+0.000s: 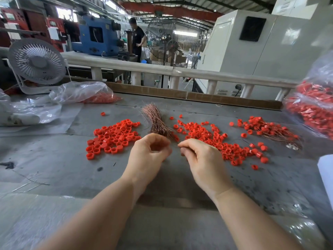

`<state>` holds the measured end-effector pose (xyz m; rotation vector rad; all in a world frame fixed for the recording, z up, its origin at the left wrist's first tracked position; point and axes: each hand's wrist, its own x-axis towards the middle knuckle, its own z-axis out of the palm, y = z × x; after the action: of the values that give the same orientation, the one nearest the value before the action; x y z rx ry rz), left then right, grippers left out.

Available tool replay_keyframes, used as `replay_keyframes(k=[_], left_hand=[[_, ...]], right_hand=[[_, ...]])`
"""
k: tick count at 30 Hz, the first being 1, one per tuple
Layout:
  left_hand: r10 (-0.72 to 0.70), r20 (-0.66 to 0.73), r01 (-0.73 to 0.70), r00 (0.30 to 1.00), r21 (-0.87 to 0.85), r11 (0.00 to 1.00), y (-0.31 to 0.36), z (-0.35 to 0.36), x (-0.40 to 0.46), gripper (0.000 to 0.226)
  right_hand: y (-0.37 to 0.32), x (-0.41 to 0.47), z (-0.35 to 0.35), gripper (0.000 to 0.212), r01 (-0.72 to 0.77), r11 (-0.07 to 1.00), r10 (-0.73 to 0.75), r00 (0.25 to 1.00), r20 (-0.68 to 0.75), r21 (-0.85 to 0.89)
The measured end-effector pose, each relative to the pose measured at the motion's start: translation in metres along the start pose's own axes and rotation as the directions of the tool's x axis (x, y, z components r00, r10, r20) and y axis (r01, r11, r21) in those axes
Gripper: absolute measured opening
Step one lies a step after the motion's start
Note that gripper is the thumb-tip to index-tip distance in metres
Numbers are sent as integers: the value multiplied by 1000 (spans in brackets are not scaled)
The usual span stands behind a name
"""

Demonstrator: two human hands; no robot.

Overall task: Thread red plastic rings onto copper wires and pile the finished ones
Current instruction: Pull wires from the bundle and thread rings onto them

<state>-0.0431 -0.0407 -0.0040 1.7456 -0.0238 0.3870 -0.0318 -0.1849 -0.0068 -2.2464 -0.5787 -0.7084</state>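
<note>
Head view: left hand (150, 150) curled around something red, apparently a ring; right hand (201, 156) fingers pinched, seemingly on wire. Mid-threading above desk (54, 159), near wire bundle (156, 121). Next: feeding wire through, then onto finished pile (266, 129).

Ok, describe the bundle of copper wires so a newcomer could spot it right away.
On the grey worktable, look between the two spreads of red rings, just beyond the hands. The copper wire bundle lies there, the only brown, brush-like sheaf among the red plastic.
</note>
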Motion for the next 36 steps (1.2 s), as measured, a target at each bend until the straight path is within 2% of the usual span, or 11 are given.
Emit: replay_keyframes(k=[2,4,7,10,14,17,21,27,31,36], left_hand=[[71,-27,-56,997,363,930,-3,0,0,23],[138,0,-115,990,551,826,-7,1,-1,21],[125,73,-143,989,639,756,-11,1,0,26],[113,114,-160,987,633,757,-11,0,-1,23],[145,52,-151,988,535,832,-4,1,-3,17],[90,54,-103,994,346,932,3,1,-5,17],[19,56,-28,998,152,988,7,1,-5,18],[30,67,-26,997,-58,998,10,0,-5,32],[58,40,-49,998,-194,980,11,0,-4,34],[101,28,-91,994,-259,962,12,-1,-4,40]], right_hand=[[0,-1,0,11,-7,1000,7,1000,-7,-26],[0,-1,-1,11,2,999,-3,1000,-12,-37],[-2,-2,-2,11,-3,999,2,1000,-13,-46],[-4,-2,-3,11,-14,998,15,1000,4,-58],[-5,-2,-4,9,-16,998,16,1000,13,-55],[-6,-2,-5,8,-1,999,2,1000,9,-45],[-7,-2,-5,7,12,998,-11,1000,9,-62],[-7,-1,-5,8,16,1000,-16,1000,1,-5],[-7,0,-5,9,39,997,-37,999,-36,64],[-6,0,-5,9,47,995,-42,998,-52,92]])
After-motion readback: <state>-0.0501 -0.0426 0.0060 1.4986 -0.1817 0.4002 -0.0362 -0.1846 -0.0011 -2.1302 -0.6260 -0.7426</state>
